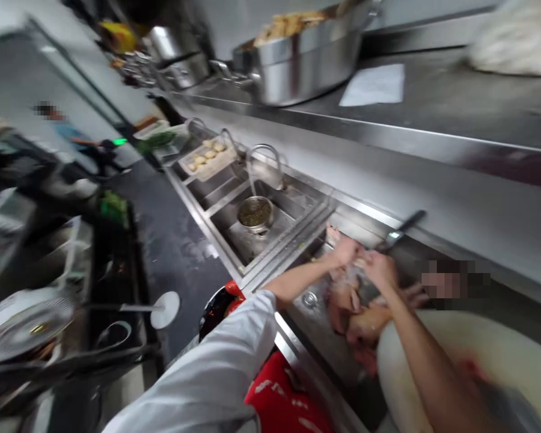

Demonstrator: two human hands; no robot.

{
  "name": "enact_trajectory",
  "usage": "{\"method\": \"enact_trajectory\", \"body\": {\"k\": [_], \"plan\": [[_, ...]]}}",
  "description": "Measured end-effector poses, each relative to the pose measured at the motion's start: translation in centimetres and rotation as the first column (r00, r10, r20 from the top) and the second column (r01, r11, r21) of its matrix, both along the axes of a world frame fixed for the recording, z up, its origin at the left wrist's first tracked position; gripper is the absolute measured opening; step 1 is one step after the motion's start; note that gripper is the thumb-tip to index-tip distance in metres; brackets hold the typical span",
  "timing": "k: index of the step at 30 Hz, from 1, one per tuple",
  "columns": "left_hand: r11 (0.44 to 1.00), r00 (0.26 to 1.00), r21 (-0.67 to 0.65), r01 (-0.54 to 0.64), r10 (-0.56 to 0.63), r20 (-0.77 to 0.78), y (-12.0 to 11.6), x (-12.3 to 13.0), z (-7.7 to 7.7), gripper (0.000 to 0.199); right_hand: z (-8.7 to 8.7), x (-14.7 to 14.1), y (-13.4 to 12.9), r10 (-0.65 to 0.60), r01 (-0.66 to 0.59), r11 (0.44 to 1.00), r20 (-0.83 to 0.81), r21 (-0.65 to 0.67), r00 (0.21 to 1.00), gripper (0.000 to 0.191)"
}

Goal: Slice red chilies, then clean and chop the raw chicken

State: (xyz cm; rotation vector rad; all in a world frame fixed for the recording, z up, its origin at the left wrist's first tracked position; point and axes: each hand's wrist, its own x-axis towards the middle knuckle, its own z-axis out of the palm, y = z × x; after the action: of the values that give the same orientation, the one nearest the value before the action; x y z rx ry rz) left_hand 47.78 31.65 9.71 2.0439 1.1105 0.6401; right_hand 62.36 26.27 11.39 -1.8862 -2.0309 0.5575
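Both my hands are close together over the sink basin, in a blurred view. My left hand is closed on a pale piece of raw meat, and my right hand grips the same piece from the other side. Its exact shape is lost between the fingers. Below them lie several skin-on pieces of raw meat that look like poultry, beside the drain. A knife with a dark handle rests behind my right hand at the wall. Under my right forearm stands a large whitish tub.
The neighbouring sink holds a strainer of dark greenish bits beneath a curved tap. Farther along is a white tray of pale yellow items. Overhead runs a metal shelf with a big pot. Another person is far left.
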Motion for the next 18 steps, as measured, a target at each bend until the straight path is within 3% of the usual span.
{"method": "enact_trajectory", "body": {"k": [3,5,7,10,13,15,18], "plan": [[0.99,0.992,-0.082,-0.111,0.115,0.049,0.6,-0.7,0.5,0.014,0.1,0.2,-0.4,-0.09,0.091,0.996,-0.033,0.021,0.995,0.021],[0.957,0.949,-0.156,-0.246,0.27,0.161,1.4,-1.2,0.5,0.011,-0.5,0.8,-0.6,-0.125,0.127,0.992,-0.131,0.009,0.983,0.024],[0.923,0.908,-0.275,-0.269,0.338,0.249,1.8,-1.7,0.4,0.008,-1.0,1.4,-1.0,-0.119,0.125,0.992,-0.249,0.008,0.961,0.027],[0.885,0.899,-0.464,-0.038,0.233,0.371,1.3,-1.8,0.0,0.017,-1.4,1.7,-1.4,-0.088,0.106,0.994,-0.366,0.029,0.926,0.031],[0.804,0.898,-0.558,0.207,0.071,0.435,0.7,-1.4,-0.5,0.037,-1.4,1.4,-1.4,-0.07,0.091,0.995,-0.394,0.036,0.917,0.031],[0.784,0.904,-0.576,0.233,0.045,0.425,0.7,-1.2,-0.7,0.042,-1.3,1.2,-1.3,-0.053,0.08,0.996,-0.403,0.05,0.914,0.03],[0.796,0.907,-0.577,0.183,0.089,0.411,1.1,-1.1,-0.7,0.037,-1.2,0.9,-1.3,-0.083,0.124,0.99,-0.441,0.063,0.894,0.025]]}}
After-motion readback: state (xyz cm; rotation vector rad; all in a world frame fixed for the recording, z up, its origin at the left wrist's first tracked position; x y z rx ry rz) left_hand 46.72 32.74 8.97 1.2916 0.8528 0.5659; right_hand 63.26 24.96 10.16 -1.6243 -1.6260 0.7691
